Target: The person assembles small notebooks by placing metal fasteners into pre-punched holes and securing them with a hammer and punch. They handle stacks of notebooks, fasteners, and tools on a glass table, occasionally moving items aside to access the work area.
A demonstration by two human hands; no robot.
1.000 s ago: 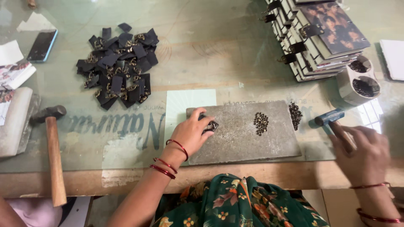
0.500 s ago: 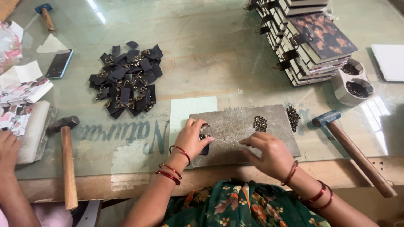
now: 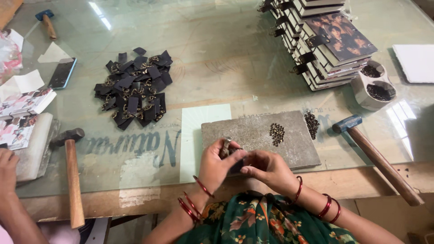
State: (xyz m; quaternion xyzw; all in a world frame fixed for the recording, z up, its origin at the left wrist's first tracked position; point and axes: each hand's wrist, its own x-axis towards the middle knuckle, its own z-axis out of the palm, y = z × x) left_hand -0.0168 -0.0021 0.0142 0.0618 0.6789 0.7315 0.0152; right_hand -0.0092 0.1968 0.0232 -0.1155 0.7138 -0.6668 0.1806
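Observation:
My left hand [image 3: 217, 163] and my right hand [image 3: 266, 169] meet at the near edge of a grey stone slab [image 3: 289, 144]. Together they pinch a small black strap with a metal buckle [image 3: 227, 148]; the left thumb and fingers hold the buckle end, the right fingers press the black piece from the side. Two small heaps of dark rivets lie on and beside the slab, one on top [image 3: 276, 133] and one at its right rim [image 3: 311, 124]. A blue-headed hammer [image 3: 373, 156] lies to the right of the slab, let go.
A pile of black buckle straps [image 3: 134, 90] sits at centre left. A stack of bound notebooks [image 3: 323, 40] stands far right with a white two-cup rivet holder [image 3: 375, 86]. Another person's hand [image 3: 8, 165] is at the left beside a second hammer [image 3: 72, 176]. A phone [image 3: 62, 73] lies far left.
My right hand put down the blue-headed hammer, moved left to the slab and joined my left hand on the buckle strap, which is now lifted off the slab.

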